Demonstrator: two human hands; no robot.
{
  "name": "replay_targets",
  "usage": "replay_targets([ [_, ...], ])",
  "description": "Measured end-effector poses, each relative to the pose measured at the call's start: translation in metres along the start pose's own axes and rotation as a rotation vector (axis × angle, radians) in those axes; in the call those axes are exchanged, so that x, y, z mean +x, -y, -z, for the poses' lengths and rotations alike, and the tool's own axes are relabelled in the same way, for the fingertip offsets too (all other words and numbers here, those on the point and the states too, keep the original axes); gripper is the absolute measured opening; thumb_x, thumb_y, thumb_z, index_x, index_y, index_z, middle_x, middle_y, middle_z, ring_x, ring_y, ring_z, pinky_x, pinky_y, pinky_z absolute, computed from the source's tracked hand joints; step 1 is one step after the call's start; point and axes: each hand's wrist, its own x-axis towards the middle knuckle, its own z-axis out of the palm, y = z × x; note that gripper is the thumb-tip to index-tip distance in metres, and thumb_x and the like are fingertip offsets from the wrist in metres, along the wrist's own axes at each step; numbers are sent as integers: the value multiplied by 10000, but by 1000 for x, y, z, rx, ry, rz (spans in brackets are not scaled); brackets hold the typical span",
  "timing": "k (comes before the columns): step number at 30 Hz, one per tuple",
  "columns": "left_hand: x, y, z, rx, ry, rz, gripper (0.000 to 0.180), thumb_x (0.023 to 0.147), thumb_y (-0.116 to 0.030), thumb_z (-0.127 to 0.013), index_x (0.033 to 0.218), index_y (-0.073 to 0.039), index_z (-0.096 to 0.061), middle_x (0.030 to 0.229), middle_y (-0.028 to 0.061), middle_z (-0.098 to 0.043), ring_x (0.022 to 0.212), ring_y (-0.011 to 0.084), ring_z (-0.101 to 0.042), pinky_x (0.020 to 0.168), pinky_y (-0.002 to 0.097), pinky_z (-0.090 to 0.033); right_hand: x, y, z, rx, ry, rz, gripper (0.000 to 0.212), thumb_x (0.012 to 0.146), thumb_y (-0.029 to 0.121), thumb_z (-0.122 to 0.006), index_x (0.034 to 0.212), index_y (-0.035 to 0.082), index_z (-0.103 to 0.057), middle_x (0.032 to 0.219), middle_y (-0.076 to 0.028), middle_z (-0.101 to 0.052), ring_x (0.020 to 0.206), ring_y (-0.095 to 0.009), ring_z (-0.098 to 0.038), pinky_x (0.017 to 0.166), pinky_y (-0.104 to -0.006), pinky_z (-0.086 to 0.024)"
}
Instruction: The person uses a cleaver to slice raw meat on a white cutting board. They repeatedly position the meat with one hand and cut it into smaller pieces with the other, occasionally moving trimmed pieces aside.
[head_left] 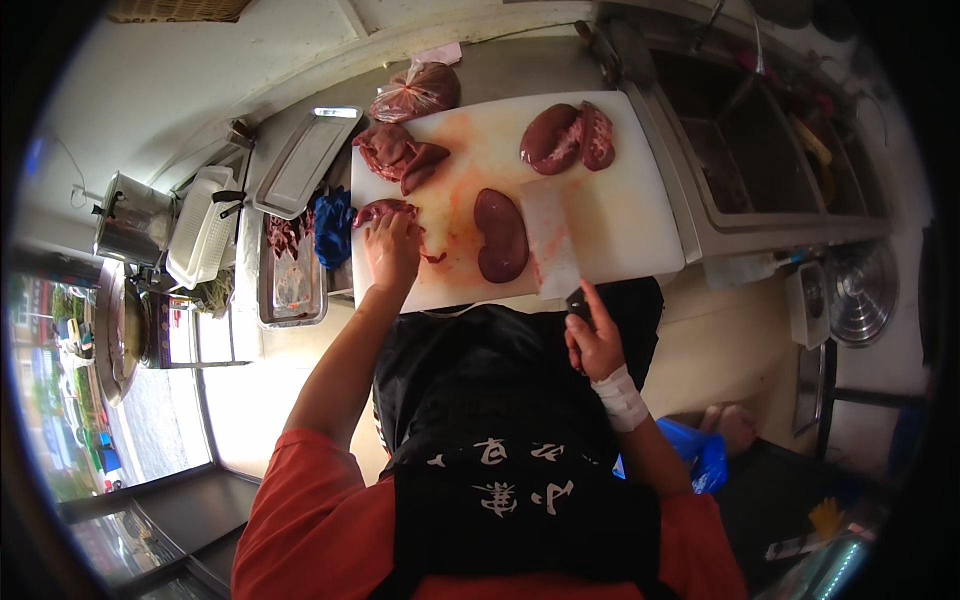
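On a white cutting board [630, 230], my left hand [395, 248] has its fingers closed over a dark red piece of organ meat [383, 209] at the left edge. A thin red strip lies beside that hand. My right hand [597, 340], its wrist wrapped in white, grips the dark handle of a cleaver [553, 235]. The cleaver's broad blade lies over the board, just right of a whole kidney [500, 237]. At the back right rest another kidney [550, 140] and a cut piece [597, 137]. More dark red meat [400, 157] sits at the back left.
A plastic bag of meat [415, 93] stands behind the board. Left of it are a shallow tray [308, 160], a blue bag or cloth [332, 228] and a metal tray [292, 319] holding meat pieces. A white basket [200, 232] is further left; a sink [715, 222] lies right.
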Motion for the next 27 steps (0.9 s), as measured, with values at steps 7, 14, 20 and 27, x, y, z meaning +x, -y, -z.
replay_targets([
  [7, 72, -62, -55, -464, 369, -226, 477, 772, -281, -847, 1200, -110, -725, 1207, 159, -656, 1215, 390, -573, 1013, 514, -494, -14, -7, 10, 68, -84, 18, 685, 1062, 166, -555, 1678, 110, -261, 691, -25, -543, 470, -98, -464, 454, -253, -413],
  [14, 122, -93, -42, -104, 984, -444, 346, 739, -282, -857, 1013, -103, -745, 1143, 141, -654, 1163, 391, -575, 971, 463, -514, -28, -17, 14, 86, -123, 49, 663, 1060, 120, -518, 1669, 88, -257, 654, -36, -523, 453, -110, -458, 444, -264, -409],
  [20, 127, -112, -15, -399, 1150, -249, 256, 759, -204, -828, 898, -49, -678, 908, 87, -663, 875, 222, -628, 811, 373, -525, -36, -16, 27, 136, -183, 35, 671, 1056, 110, -529, 1672, 107, -262, 669, -30, -528, 459, -104, -461, 438, -261, -409],
  [27, 117, -146, 22, -1231, 1063, 122, 241, 903, -203, -809, 903, -30, -641, 802, 11, -644, 747, 98, -588, 660, 302, -494, -32, 10, 41, 123, -265, 58, 679, 1053, 85, -510, 1680, 125, -252, 665, -42, -523, 457, -115, -458, 433, -263, -405],
])
